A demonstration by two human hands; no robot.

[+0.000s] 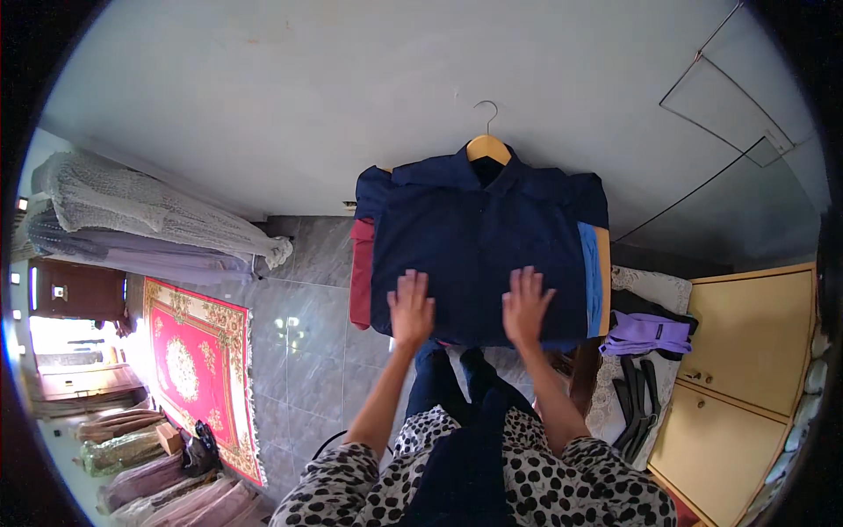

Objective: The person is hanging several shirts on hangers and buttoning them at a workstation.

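Note:
A dark navy collared shirt [479, 237] lies spread in front of me on a narrow surface, its sleeves folded out at the upper corners. A wooden hanger [488, 147] with a metal hook sits inside its collar. My left hand [411, 309] rests flat on the lower left of the shirt, fingers spread. On the lower right, my right hand [526, 307] lies flat too, fingers apart. Red fabric [361, 272] shows under the shirt's left edge. Blue fabric [589, 268] and a tan strip [603, 281] show along its right edge. What supports the shirt is mostly hidden.
To the right, a lace-covered surface [606, 404] holds folded purple cloth [650, 332] and black hangers [634, 400], beside a yellow cabinet [746, 342]. A red patterned rug [198, 360] lies on grey tiles at left. Long garments [149, 215] hang there, with more clothes [167, 474] below.

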